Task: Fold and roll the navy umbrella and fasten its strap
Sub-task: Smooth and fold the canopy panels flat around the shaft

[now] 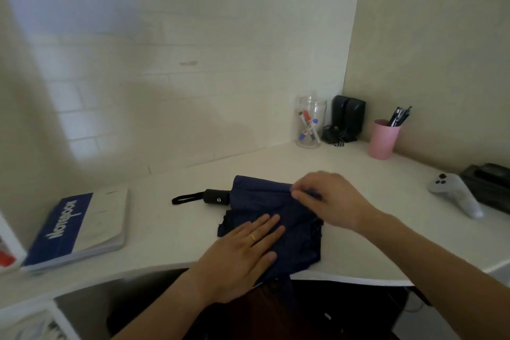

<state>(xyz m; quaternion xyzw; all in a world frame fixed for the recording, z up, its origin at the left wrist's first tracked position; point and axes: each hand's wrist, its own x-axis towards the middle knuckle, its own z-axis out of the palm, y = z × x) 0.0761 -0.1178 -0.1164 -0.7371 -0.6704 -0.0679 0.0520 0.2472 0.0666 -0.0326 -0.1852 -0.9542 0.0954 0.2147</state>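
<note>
A: Where's the navy umbrella (265, 201)?
B: Flat on the white table (171, 240), black handle (216, 196) pointing left, wrist loop (185, 199) beyond it. Some fabric hangs off the front edge.
A: Hands?
B: Left hand (242, 257) palm down, fingers spread, pressing the canopy; gold ring on it. Right hand (328, 199) pinches fabric at the far edge, blurred.
A: Other stuff?
B: Notebook (80, 229) at left; clear jar (310, 123), pink cup (383, 139) with pens, white controller (455, 193) at right.

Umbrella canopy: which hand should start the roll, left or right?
Right hand, probably: its fingers already pinch the umbrella fabric's far edge. Left hand lies flat, pinning the near folds.
</note>
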